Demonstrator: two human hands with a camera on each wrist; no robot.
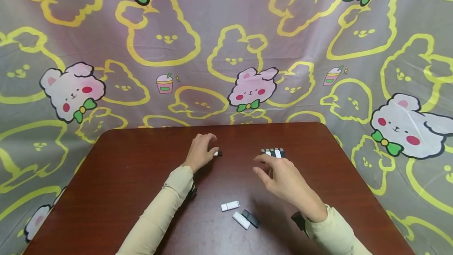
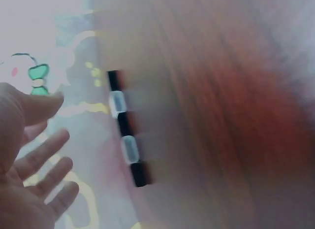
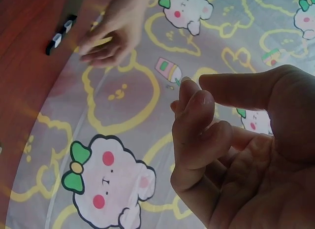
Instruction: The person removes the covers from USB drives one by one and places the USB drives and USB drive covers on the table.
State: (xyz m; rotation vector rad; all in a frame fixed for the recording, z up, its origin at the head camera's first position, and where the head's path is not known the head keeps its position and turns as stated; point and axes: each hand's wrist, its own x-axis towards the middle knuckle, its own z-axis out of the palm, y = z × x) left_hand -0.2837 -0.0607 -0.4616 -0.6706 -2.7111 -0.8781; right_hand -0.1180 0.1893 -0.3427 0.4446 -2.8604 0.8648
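My left hand (image 1: 199, 152) hovers with bent fingers at a short row of black and white caps (image 1: 220, 154), mostly hiding it. In the left wrist view the fingers of this hand (image 2: 34, 160) are spread and hold nothing, beside the alternating black and white row (image 2: 131, 149). My right hand (image 1: 286, 178) is raised over the table with thumb and index finger apart; the right wrist view shows its fingers (image 3: 202, 145) loosely curled around nothing. Just beyond it, uncapped USB flash drives (image 1: 278, 154) stand side by side, metal plugs pointing away, partly hidden by the hand.
Nearer the front lie a white USB flash drive (image 1: 230, 206), another white one (image 1: 241, 220) and a black one (image 1: 251, 218) against it. The brown table (image 1: 116, 184) meets a patterned cloth (image 1: 198, 70) at its back and sides.
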